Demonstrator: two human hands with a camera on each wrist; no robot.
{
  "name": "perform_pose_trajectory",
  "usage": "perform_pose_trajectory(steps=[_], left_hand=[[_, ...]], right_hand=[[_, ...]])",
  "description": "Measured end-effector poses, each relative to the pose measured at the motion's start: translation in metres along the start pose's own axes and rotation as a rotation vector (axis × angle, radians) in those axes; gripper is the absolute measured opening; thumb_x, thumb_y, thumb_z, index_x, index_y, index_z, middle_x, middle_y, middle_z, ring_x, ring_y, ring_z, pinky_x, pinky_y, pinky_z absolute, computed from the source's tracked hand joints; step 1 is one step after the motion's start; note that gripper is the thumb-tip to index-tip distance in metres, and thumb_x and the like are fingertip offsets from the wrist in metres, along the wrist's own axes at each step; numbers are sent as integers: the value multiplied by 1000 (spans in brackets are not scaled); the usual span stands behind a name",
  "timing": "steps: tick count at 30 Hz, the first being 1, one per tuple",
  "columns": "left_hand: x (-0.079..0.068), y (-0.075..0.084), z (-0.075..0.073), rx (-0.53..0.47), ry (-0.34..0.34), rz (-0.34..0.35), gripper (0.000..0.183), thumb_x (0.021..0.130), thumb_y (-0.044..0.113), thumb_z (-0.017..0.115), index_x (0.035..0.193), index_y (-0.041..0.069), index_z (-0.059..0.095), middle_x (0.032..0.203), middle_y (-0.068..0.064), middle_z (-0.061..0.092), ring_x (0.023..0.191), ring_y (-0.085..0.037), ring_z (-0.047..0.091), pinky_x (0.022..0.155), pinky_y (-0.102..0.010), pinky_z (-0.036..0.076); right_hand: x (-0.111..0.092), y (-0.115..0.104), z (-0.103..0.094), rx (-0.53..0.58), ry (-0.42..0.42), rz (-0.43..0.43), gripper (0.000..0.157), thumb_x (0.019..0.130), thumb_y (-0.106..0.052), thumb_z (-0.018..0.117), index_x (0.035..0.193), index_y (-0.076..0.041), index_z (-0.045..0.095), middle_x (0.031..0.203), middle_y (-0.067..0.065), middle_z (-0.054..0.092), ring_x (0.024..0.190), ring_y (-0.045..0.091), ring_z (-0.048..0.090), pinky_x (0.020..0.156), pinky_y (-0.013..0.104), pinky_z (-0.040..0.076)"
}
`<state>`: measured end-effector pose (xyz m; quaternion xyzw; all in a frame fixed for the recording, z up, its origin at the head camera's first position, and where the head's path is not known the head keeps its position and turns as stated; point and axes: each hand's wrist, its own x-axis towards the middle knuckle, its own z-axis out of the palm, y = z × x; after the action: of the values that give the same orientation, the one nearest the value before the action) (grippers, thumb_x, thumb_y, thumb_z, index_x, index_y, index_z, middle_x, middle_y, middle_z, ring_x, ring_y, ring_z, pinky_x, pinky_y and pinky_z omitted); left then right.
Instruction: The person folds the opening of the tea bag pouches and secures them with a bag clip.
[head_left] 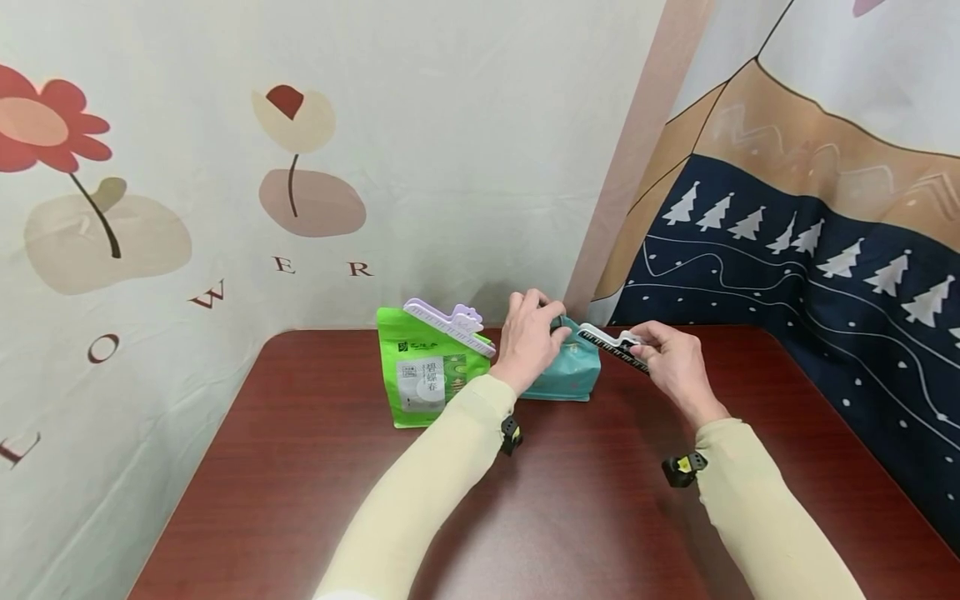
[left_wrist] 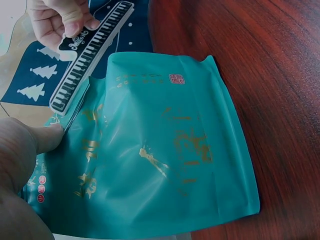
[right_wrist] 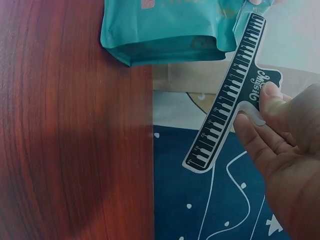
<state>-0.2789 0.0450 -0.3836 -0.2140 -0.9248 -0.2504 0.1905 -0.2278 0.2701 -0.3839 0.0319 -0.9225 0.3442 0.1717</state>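
Observation:
A teal foil bag (left_wrist: 155,145) stands near the table's back edge, its top folded over. My left hand (head_left: 528,337) pinches that folded top, with the thumb (left_wrist: 47,137) on the near side. In my right hand (head_left: 677,367) is a long bag clip (right_wrist: 227,95) with a piano-key pattern and the word "Music", gripped by its handle between thumb and fingers. One end of the clip meets or nearly meets the bag's folded edge; whether it grips the bag I cannot tell.
To the left stands a bright green tea pouch (head_left: 399,350) with a lilac clip (head_left: 450,325) across its top. The dark red wooden table (head_left: 585,500) ends at a pale printed curtain (head_left: 465,167) behind. Navy cloth with white trees (head_left: 810,242) hangs at the right.

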Motion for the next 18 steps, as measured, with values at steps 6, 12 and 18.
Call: perform_pose_trajectory(steps=[6,12,18], left_hand=[[-1,-1,1,-10,-1,1,17,98,31,72,111,21,75,119,-5,59,109,-25,45,87,-32,48],[-1,-1,0,-15,1,6,17,98,30,72,112,20,75,118,-5,59,110,-25,45,86,-32,49],[-1,-2,0,-10,15,17,15,99,27,71,112,20,75,118,-5,59,109,-26,46,86,-32,50]], right_hand=[[2,-5,4,4,0,-10,17,94,4,70,109,-2,76,96,20,76,80,30,65,64,19,49],[1,-6,6,11,3,6,18,95,4,69,111,-2,75,98,21,76,82,31,66,64,17,49],[2,-7,9,9,28,-7,17,93,4,71,109,0,75,98,21,75,82,32,66,65,17,47]])
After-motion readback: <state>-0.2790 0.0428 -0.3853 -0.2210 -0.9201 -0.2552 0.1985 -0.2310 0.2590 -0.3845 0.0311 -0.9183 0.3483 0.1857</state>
